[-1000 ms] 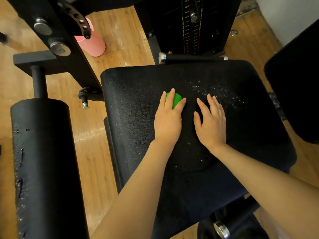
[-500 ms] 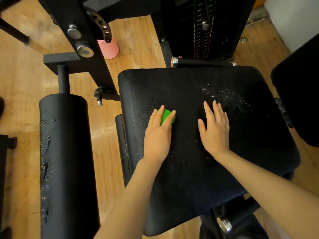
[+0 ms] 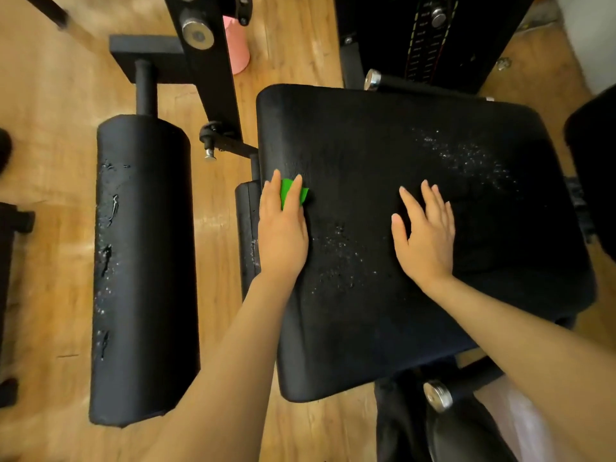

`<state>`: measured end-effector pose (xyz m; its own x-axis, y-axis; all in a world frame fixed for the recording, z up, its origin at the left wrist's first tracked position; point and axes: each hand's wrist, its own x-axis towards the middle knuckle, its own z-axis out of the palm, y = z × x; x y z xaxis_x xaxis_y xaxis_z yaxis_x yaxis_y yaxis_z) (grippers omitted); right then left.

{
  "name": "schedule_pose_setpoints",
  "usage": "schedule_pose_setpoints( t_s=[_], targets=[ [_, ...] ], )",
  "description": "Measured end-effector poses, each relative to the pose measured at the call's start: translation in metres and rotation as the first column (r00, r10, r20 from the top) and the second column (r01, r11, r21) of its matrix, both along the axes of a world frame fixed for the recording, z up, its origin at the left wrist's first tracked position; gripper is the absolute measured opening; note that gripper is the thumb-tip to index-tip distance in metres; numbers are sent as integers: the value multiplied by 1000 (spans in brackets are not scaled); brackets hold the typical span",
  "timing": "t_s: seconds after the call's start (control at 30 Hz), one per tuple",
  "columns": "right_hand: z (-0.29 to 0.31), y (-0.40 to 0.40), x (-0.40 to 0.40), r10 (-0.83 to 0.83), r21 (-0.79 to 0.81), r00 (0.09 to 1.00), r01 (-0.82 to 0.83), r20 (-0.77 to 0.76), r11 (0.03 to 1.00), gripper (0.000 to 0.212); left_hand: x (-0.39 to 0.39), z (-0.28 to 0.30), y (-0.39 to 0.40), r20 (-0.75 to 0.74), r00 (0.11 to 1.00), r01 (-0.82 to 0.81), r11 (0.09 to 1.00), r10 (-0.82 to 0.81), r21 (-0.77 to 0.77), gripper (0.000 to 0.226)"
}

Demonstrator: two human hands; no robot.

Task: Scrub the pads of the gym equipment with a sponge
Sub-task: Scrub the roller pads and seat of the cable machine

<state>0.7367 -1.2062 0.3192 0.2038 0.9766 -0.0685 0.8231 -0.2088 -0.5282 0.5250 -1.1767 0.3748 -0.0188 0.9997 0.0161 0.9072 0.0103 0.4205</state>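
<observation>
A large black seat pad (image 3: 383,141) fills the middle of the view, speckled with white foam at its centre and upper right. My left hand (image 3: 282,235) presses a green sponge (image 3: 285,192) flat against the pad's left edge; its fingers lie straight over the sponge and hide most of it. My right hand (image 3: 425,238) rests flat on the pad's middle with fingers spread and holds nothing. A black roller pad (image 3: 143,261) lies to the left, its surface cracked and dotted with foam.
A black steel frame arm (image 3: 206,68) crosses between the two pads, with a pink cup (image 3: 237,45) behind it on the wooden floor. The weight stack (image 3: 430,38) stands behind the seat. Another black pad (image 3: 596,168) sits at the right edge.
My left hand has slid the sponge from the pad's middle leftward to its left edge. My right hand has stayed flat on the pad.
</observation>
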Motion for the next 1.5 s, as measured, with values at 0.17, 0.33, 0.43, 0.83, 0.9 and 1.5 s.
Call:
schedule_pose_setpoints(
  t_s=[0.17,0.33,0.43,0.83,0.9,1.5],
  targets=[
    [-2,0,0,3,23,1000,-3,9,1000,48,0,1,-13,29,999,-38,999,38,-10,42],
    [-4,-1,2,14,30,1000,-14,12,999,47,2,-1,-77,17,998,-64,998,64,26,43],
    [-3,-1,2,19,27,1000,-20,15,999,47,7,-4,-112,-18,996,-91,996,91,12,46],
    [-3,-1,2,25,34,999,-26,23,999,48,26,-14,-17,-134,990,-40,996,51,81,40],
    [-3,0,3,29,32,999,-30,19,999,48,25,-12,-27,-132,991,-10,996,22,93,40],
    [-8,-17,47,95,-1,995,-95,-36,995,46,42,-22,-18,-181,982,74,987,-48,141,31]
  ],
)
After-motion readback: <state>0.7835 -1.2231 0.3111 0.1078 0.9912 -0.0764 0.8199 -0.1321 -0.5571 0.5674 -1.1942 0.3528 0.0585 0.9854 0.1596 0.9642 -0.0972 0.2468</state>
